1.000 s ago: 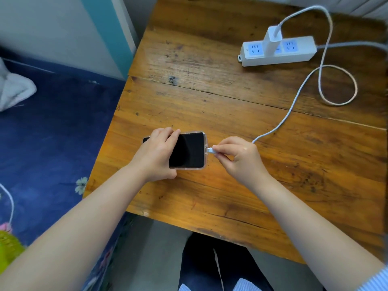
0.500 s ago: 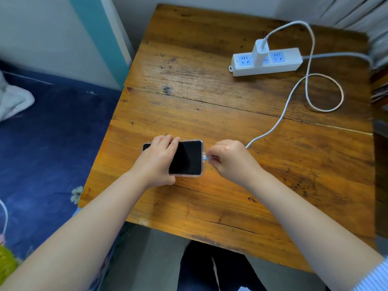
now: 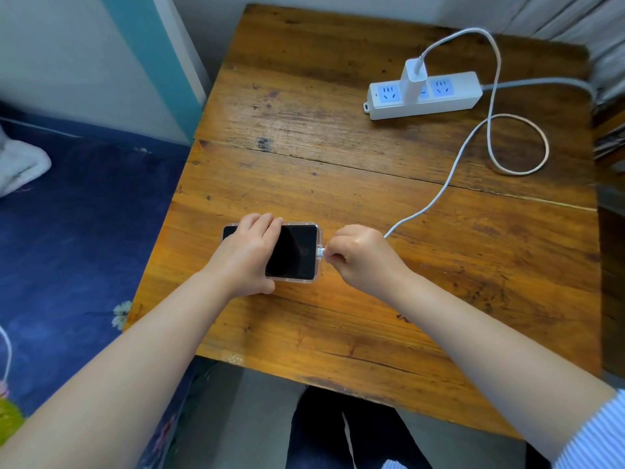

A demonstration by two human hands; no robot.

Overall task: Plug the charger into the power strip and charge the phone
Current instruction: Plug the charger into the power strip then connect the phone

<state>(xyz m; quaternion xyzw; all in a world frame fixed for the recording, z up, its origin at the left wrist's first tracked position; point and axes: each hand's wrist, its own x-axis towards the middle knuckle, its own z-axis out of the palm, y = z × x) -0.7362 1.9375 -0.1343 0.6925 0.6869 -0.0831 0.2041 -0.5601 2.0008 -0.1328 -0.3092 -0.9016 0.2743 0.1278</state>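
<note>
A dark-screened phone (image 3: 296,252) in a clear case lies flat on the wooden table (image 3: 338,157). My left hand (image 3: 245,255) presses down on its left half. My right hand (image 3: 362,257) pinches the white cable plug (image 3: 320,252) right at the phone's right end; whether it is fully seated I cannot tell. The white cable (image 3: 449,177) runs back in a loop to the white charger block (image 3: 413,81), which stands plugged into the middle socket of the white power strip (image 3: 453,96) at the far right.
The strip's grey cord (image 3: 541,84) leaves off the table's right edge. A bed with a dark blue cover (image 3: 67,231) lies left of the table, and a teal-edged wall (image 3: 159,62) stands behind. My legs are under the near edge.
The view has shifted slightly. My right hand has closed in on the phone's end, with the plug now against the port. The left hand stays on the phone.
</note>
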